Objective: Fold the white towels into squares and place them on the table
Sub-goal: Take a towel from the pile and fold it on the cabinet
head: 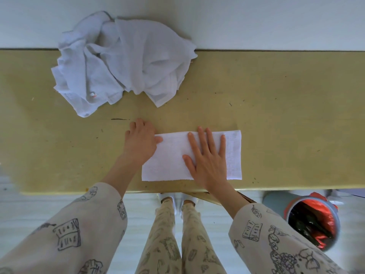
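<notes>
Against the yellowish scuffed table, a folded white rectangular towel is lying. Right hand is pressing it flat-fingered; left hand is pinching its left edge, fingers curled.

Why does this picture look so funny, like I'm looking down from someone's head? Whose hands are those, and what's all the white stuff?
You guessed right: the camera sits on a person's head and looks down, so you see their arms, legs and shoes. No robot here, just two bare hands. The long yellowish table stands against a pale wall. On it, near the person, lies a flat white rectangular towel, already folded into a strip. The right hand lies flat on top of it with straight fingers, pressing it smooth. The left hand is at the towel's left end, thumb on the cloth; whether it is pinching the edge is hard to tell. Farther back is a crumpled pile of white towels, not folded yet. On the floor at the right stands a grey bin with a red bag.
</notes>
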Tool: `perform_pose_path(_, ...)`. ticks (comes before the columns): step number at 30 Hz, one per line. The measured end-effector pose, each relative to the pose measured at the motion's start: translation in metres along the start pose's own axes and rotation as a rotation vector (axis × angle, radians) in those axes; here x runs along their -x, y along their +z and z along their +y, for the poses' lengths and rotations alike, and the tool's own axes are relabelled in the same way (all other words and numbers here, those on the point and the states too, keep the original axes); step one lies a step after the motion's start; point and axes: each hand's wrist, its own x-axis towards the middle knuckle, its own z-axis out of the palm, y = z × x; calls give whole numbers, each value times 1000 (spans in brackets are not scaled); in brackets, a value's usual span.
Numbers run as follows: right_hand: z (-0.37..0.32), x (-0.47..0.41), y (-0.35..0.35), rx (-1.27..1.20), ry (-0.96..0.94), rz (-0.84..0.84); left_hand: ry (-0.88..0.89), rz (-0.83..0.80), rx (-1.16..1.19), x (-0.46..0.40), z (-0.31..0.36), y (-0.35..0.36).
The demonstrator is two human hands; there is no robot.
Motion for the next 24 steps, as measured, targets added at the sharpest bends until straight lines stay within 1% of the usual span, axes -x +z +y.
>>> perform_pose_path(1, 0, 0, 0, -1, 0, -7, 10, 8, -15, 1, 2, 0)
perform_pose_path(3, 0, 0, 0, -1, -1, -13, -9, -17, 34, 2, 4, -2)
perform_pose_path(7, 0, 1, 0, 3, -1, -15, -84, -210, 135, -4, -5, -7)
perform_pose_path(9, 0, 1, -1, 2, -1, -18, -114, -251, 193, -3, -11, -9)
perform_pose_path(13, 0, 0, -1, 8, 0, -18, -132, -183, 497, 9, -15, -10)
perform_pose_path(15, 0, 0, 0, 13, -1, -15, -172, -181, 596, 18, -15, -5)
perform_pose_path(18, -1, 0, 1, 20, -3, -6, -224, -186, 608, 29, -16, 10)
perform_pose_path(21, -1, 0, 1, 15, 0, -13, -259, -52, 541, 36, -11, 19)
perform_pose_path(24, -1, -1, 1, 2, -1, -23, -257, 93, 558, 42, -5, 21)
